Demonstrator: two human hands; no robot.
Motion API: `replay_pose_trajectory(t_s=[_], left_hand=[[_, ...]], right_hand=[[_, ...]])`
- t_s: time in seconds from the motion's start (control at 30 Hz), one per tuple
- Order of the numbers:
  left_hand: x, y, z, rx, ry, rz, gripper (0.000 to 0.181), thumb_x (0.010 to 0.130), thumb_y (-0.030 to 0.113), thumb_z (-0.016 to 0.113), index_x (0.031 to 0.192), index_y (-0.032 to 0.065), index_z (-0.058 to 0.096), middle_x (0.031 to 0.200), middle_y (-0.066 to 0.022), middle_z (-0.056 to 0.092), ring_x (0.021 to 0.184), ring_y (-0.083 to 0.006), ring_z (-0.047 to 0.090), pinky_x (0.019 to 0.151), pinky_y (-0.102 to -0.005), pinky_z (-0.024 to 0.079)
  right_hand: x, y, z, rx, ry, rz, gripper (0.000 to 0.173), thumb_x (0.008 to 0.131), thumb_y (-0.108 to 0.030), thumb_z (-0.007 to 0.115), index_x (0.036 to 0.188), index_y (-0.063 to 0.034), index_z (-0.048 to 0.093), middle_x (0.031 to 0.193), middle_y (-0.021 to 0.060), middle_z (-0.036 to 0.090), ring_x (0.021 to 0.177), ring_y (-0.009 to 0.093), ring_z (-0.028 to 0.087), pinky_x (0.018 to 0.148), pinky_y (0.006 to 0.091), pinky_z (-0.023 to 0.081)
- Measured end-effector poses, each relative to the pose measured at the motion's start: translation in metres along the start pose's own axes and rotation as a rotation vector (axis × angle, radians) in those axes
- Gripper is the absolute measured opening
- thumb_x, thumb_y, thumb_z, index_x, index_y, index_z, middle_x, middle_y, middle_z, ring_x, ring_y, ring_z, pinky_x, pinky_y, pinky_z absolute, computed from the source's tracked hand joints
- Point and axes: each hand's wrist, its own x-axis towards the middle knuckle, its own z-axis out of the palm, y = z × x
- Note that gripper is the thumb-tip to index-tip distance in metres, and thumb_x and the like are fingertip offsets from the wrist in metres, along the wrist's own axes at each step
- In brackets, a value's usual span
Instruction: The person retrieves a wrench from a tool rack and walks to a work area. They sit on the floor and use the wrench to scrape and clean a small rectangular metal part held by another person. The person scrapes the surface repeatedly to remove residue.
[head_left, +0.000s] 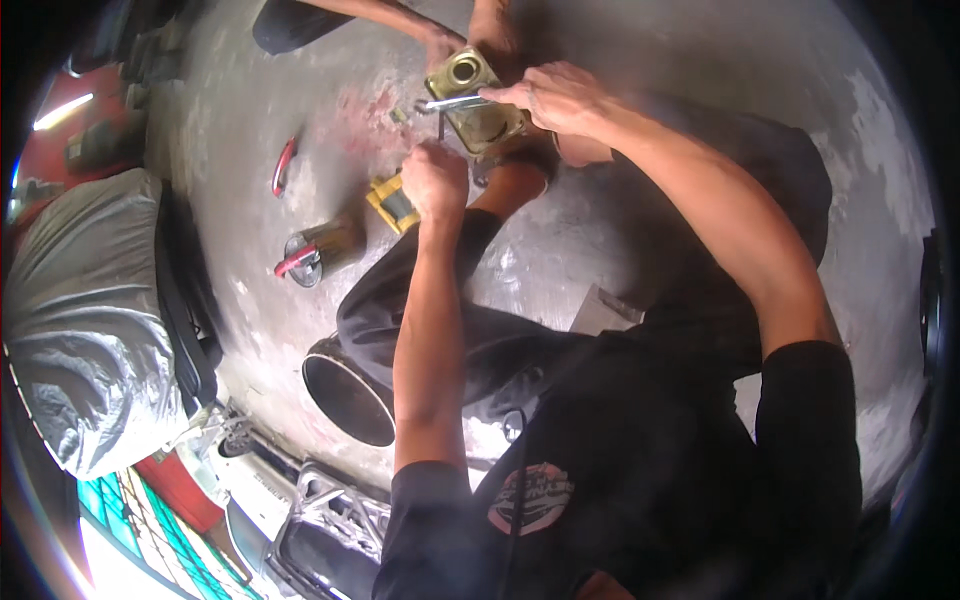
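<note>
My left hand (436, 180) is closed in a fist around a thin dark rod-like tool (441, 127), upright beside a rectangular metal can (487, 124). My right hand (559, 97) grips one end of a silver metal tool (455, 103), which lies across above the can; its exact kind is unclear. The can has a round opening near its far end. Another person's hands (491, 37) are at the can's far end. By my left hand, on the floor, lies a yellow-edged flat piece (394, 204).
A red curved handle (283, 166) and a round tin with a red handle (306, 259) are on the concrete floor at left. An open cylindrical container (349, 394) stands near my leg. A silver cover (90, 322) drapes something at far left. A flat brownish piece (600, 309) lies behind my leg.
</note>
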Motion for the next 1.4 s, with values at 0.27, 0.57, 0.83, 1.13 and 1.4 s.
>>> replay_pose_trajectory(t_s=[0.27,0.57,0.83,1.13,1.4], left_hand=[[0.001,0.008,-0.008,0.007,-0.061,-0.041,0.024,0.085,0.018,0.057,0.077,0.0015,0.073,0.080,-0.0276,0.069,0.079,-0.0460,0.069,0.076,-0.0520,0.056],[-0.009,0.006,-0.011,0.011,-0.082,-0.006,0.028,0.087,0.019,0.055,0.077,-0.0001,0.073,0.079,-0.0292,0.068,0.079,-0.0454,0.069,0.075,-0.0523,0.055],[-0.008,0.013,-0.012,-0.029,-0.065,-0.005,0.026,0.086,0.016,0.056,0.077,-0.0014,0.073,0.078,-0.0292,0.068,0.078,-0.0466,0.069,0.074,-0.0528,0.055],[-0.014,0.013,-0.013,0.024,-0.110,-0.039,0.023,0.084,0.017,0.058,0.081,-0.0005,0.073,0.081,-0.0284,0.068,0.079,-0.0456,0.069,0.076,-0.0520,0.055],[-0.016,0.015,-0.012,-0.045,-0.113,-0.030,0.022,0.082,0.017,0.059,0.078,-0.0007,0.072,0.080,-0.0271,0.069,0.078,-0.0460,0.068,0.073,-0.0529,0.054]], right_hand=[[-0.009,-0.017,-0.011,0.037,-0.072,0.123,0.076,0.083,0.004,0.054,0.146,-0.0399,0.050,0.072,0.0145,0.061,0.060,0.028,0.061,0.061,0.0429,0.051],[-0.013,-0.015,-0.001,-0.106,-0.106,0.063,0.077,0.081,0.003,0.056,0.145,-0.0405,0.050,0.072,0.0129,0.064,0.061,0.030,0.064,0.058,0.0455,0.050],[0.001,-0.008,-0.006,0.075,0.182,0.085,0.073,0.082,0.003,0.055,0.143,-0.0388,0.054,0.079,0.0153,0.068,0.068,0.035,0.067,0.065,0.0460,0.054],[-0.004,-0.026,-0.019,0.085,0.042,0.156,0.069,0.084,0.001,0.055,0.141,-0.0389,0.056,0.095,0.0170,0.072,0.081,0.035,0.071,0.074,0.0485,0.057],[0.000,-0.015,-0.013,0.167,0.136,0.182,0.061,0.090,-0.003,0.053,0.139,-0.0393,0.056,0.088,0.0134,0.071,0.075,0.036,0.070,0.070,0.0477,0.057]])
